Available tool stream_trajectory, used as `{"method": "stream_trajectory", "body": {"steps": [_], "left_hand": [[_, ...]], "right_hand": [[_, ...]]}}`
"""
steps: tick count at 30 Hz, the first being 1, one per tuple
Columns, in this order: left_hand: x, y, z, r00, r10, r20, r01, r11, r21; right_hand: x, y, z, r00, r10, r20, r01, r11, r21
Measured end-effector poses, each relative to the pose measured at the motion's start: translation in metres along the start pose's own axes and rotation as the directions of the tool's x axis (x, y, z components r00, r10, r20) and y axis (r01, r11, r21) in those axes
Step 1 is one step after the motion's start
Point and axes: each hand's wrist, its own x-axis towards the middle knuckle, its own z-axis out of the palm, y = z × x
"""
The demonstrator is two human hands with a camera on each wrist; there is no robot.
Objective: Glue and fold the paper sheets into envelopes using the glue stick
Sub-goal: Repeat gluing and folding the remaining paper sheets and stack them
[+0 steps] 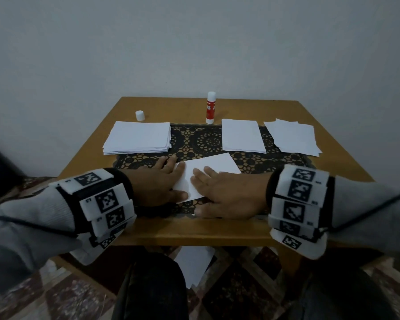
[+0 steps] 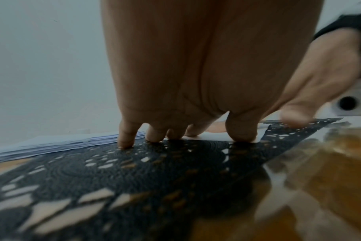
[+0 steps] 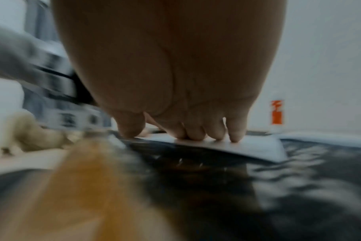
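Item: folded sheet [image 1: 201, 179], near edge of table [image 1: 185, 232], on lace mat [image 1: 194, 139].

I press left hand [image 1: 157, 181] and right hand [image 1: 226, 195] flat, fingers straight, gripping nothing, probably setting a glued fold. Glue stick [image 1: 210, 107] stands uncapped at the far edge; cap [image 1: 140, 115] apart.

Head view looks down from above both hands; each wrist view sits low behind its palm, sharing the folded paper [image 1: 208, 174].
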Motion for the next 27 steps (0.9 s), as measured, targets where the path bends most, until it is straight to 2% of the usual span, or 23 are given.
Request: {"method": "stream_trajectory", "body": {"steps": [1,7,12,13,17,21,23,26,27], "left_hand": [[0.000,-0.001,0.000,1.000,-0.001,0.002,0.001,1.000,0.007],[-0.012,0.013,0.011,0.999,-0.010,-0.036,0.014,0.994,0.109],[-0.034,0.037,0.028,0.971,0.237,0.014,-0.236,0.957,0.167],[-0.032,0.033,0.025,0.969,0.246,0.005,-0.243,0.956,0.164],[-0.018,0.026,0.009,0.990,0.134,-0.037,-0.127,0.979,0.162],[-0.028,0.052,0.016,0.963,0.267,0.026,-0.268,0.953,0.140],[-0.023,0.045,0.009,0.980,0.200,0.015,-0.201,0.975,0.092],[-0.011,0.022,-0.004,1.000,0.015,-0.018,-0.015,0.999,0.042],[-0.010,0.020,-0.003,1.000,0.007,-0.024,-0.006,0.999,0.041]], "right_hand": [[-0.002,0.000,0.000,1.000,-0.014,-0.002,0.014,1.000,0.004],[-0.001,0.028,0.001,0.994,0.089,-0.067,-0.086,0.995,0.047],[0.002,0.029,0.002,0.993,0.088,-0.077,-0.084,0.995,0.052],[0.002,0.029,0.002,0.993,0.088,-0.076,-0.085,0.995,0.049],[0.002,0.029,0.003,0.993,0.084,-0.083,-0.081,0.996,0.036],[0.003,0.031,0.003,0.993,0.083,-0.079,-0.078,0.995,0.060],[0.002,0.031,0.003,0.994,0.084,-0.075,-0.078,0.994,0.072],[0.002,0.031,0.002,0.994,0.084,-0.071,-0.079,0.994,0.073],[0.002,0.031,0.003,0.994,0.083,-0.069,-0.078,0.994,0.072]]}}
